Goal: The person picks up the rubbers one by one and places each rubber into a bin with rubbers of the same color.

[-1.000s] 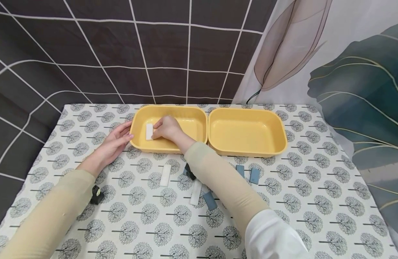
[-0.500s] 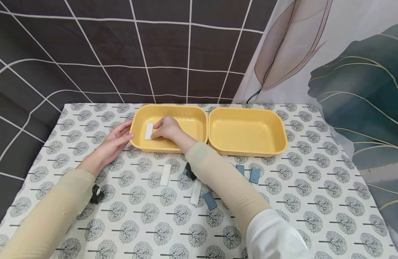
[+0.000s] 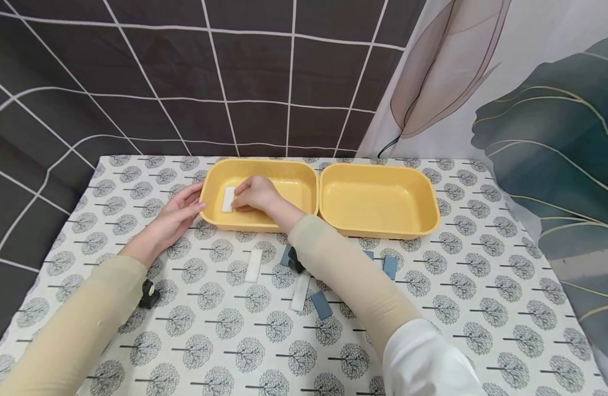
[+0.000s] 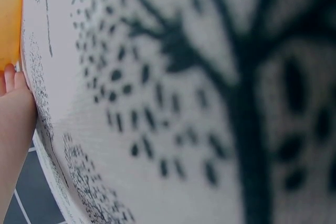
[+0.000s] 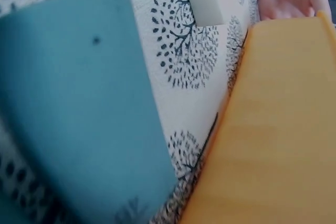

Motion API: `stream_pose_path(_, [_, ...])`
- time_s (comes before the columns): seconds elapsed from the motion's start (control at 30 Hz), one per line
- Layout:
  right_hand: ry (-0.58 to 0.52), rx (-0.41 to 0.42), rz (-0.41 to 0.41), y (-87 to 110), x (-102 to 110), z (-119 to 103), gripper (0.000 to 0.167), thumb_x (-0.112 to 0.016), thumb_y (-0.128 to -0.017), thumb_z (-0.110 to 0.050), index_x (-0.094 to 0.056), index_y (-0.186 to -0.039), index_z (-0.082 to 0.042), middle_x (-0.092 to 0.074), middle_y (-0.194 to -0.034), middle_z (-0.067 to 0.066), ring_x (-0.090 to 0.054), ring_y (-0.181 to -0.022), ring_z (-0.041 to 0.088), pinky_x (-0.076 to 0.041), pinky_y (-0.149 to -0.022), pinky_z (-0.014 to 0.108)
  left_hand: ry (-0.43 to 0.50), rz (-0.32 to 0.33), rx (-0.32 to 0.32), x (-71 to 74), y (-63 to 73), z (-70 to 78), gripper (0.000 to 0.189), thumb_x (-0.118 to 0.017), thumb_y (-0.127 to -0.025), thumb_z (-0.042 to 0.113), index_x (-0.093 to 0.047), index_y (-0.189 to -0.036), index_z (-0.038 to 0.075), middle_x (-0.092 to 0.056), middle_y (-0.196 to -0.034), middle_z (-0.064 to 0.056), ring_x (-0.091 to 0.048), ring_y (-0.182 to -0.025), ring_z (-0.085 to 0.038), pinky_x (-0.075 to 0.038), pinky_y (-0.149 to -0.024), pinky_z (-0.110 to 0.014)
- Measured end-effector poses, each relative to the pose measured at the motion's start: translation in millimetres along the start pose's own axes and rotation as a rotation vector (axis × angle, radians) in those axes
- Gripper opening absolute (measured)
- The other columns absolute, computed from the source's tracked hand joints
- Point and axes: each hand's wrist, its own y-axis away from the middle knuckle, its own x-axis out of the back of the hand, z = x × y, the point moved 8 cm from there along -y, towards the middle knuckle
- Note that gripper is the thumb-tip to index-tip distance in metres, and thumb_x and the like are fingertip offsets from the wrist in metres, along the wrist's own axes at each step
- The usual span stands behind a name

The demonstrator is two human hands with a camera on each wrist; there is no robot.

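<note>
My right hand (image 3: 260, 198) reaches down into the left yellow bin (image 3: 296, 192), its fingers curled and pinching the right side of a white block (image 3: 227, 199) that lies near the bin's left end. At the bin's left wall, my left hand (image 3: 175, 220) touches the outside with fingers fairly straight and the thumb by the front corner. That hand also shows at the edge of the left wrist view, beside the orange-yellow wall. The right wrist view looks past the bin's outer wall (image 5: 273, 119) and leaves the right hand's fingertips out of sight.
A second yellow bin (image 3: 378, 206) stands right beside the first. In front lie two white blocks, one left (image 3: 253, 265) and one nearer (image 3: 300, 292). Several blue blocks lie around, including one in front (image 3: 321, 305) and one on the right (image 3: 390, 267); my right forearm partly covers another.
Between the two earlier frames the white block in the bin shifts very slightly left with my right hand. Since then both hands stay nearly still; the right forearm moves a little to the right.
</note>
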Motion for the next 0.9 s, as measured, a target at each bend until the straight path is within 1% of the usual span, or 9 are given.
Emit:
stream_pose_path(0.07, [0.000, 0.009, -0.020, 3.5, 2, -2, 0.034, -0.082, -0.086, 0.008, -0.072, -0.118, 0.011, -0.075, -0.112, 0.024, -0.076, -0.077, 0.021, -0.068, -0.072, 0.022, 0.002, 0.000, 0.000, 0.0, -0.3, -0.2, 0.076, -0.056, -0.106, 0.003, -0.012, -0.169, 0.002, -0.005, -0.179, -0.019, -0.016, -0.165, -0.028, -0.026, -0.134, -0.025])
stream_pose_path(0.13, [0.008, 0.024, -0.039, 7.5, 4, -6, 0.034, -0.081, -0.087, 0.007, -0.072, -0.119, 0.010, -0.075, -0.113, 0.024, -0.073, -0.075, 0.016, -0.069, -0.075, 0.023, 0.006, -0.002, -0.006, 0.5, -0.6, -0.7, 0.076, -0.057, -0.106, 0.003, -0.013, -0.168, 0.002, -0.006, -0.179, -0.020, -0.020, -0.163, -0.026, -0.028, -0.133, -0.024])
stream_pose_path(0.23, [0.038, 0.051, -0.065, 14.1, 8, -13, 0.032, -0.081, -0.088, 0.004, -0.073, -0.119, 0.009, -0.077, -0.116, 0.025, -0.072, -0.077, 0.014, -0.069, -0.079, 0.024, 0.004, -0.006, -0.012, 1.7, -1.4, -2.0, 0.076, -0.057, -0.106, 0.003, -0.014, -0.168, 0.002, -0.006, -0.178, -0.020, -0.026, -0.160, -0.022, -0.029, -0.133, -0.023])
stream_pose_path(0.3, [0.081, 0.073, -0.076, 19.1, 12, -19, 0.031, -0.082, -0.089, 0.001, -0.073, -0.119, 0.007, -0.077, -0.117, 0.024, -0.072, -0.078, 0.012, -0.068, -0.081, 0.024, 0.007, -0.010, -0.015, 2.0, -1.9, -2.5, 0.075, -0.057, -0.106, 0.003, -0.014, -0.168, 0.003, -0.006, -0.178, -0.020, -0.028, -0.159, -0.020, -0.028, -0.133, -0.024])
stream_pose_path(0.4, [0.119, 0.106, -0.092, 28.7, 17, -28, 0.029, -0.082, -0.090, -0.001, -0.074, -0.118, 0.005, -0.079, -0.116, 0.022, -0.072, -0.080, 0.012, -0.068, -0.083, 0.025, 0.015, -0.009, -0.017, 2.5, -2.2, -3.1, 0.074, -0.057, -0.106, 0.003, -0.016, -0.168, 0.003, -0.007, -0.179, -0.019, -0.026, -0.160, -0.022, -0.027, -0.134, -0.024])
stream_pose_path(0.53, [0.103, 0.151, -0.113, 44.0, 25, -36, 0.029, -0.081, -0.090, -0.001, -0.074, -0.118, 0.005, -0.080, -0.112, 0.021, -0.076, -0.085, 0.015, -0.068, -0.085, 0.026, 0.016, -0.011, -0.020, 2.1, -1.4, -1.8, 0.072, -0.057, -0.107, 0.003, -0.018, -0.168, 0.004, -0.007, -0.178, -0.019, -0.025, -0.161, -0.023, -0.027, -0.134, -0.023])
stream_pose_path(0.6, [0.103, 0.178, -0.116, 52.0, 31, -37, 0.029, -0.081, -0.090, -0.001, -0.075, -0.118, 0.004, -0.081, -0.110, 0.020, -0.077, -0.089, 0.018, -0.067, -0.086, 0.023, 0.020, -0.015, -0.023, 1.6, -1.1, -1.3, 0.072, -0.056, -0.107, 0.003, -0.018, -0.168, 0.003, -0.007, -0.178, -0.020, -0.025, -0.161, -0.022, -0.026, -0.134, -0.023])
stream_pose_path(0.77, [0.147, 0.229, -0.110, 72.4, 47, -37, 0.028, -0.081, -0.091, -0.002, -0.075, -0.118, 0.003, -0.080, -0.111, 0.019, -0.078, -0.100, 0.025, -0.064, -0.095, 0.024, 0.012, -0.018, -0.027, 1.6, -0.9, -1.1, 0.072, -0.056, -0.107, 0.003, -0.018, -0.168, 0.003, -0.006, -0.178, -0.020, -0.025, -0.161, -0.022, -0.027, -0.133, -0.022])
stream_pose_path(0.9, [0.170, 0.246, -0.106, 86.1, 62, -30, 0.028, -0.080, -0.092, -0.001, -0.074, -0.119, 0.003, -0.080, -0.115, 0.020, -0.077, -0.105, 0.028, -0.064, -0.099, 0.026, 0.007, -0.014, -0.028, 2.3, -0.9, -0.7, 0.071, -0.057, -0.107, 0.003, -0.020, -0.168, 0.004, -0.007, -0.178, -0.020, -0.035, -0.154, -0.013, -0.030, -0.131, -0.019])
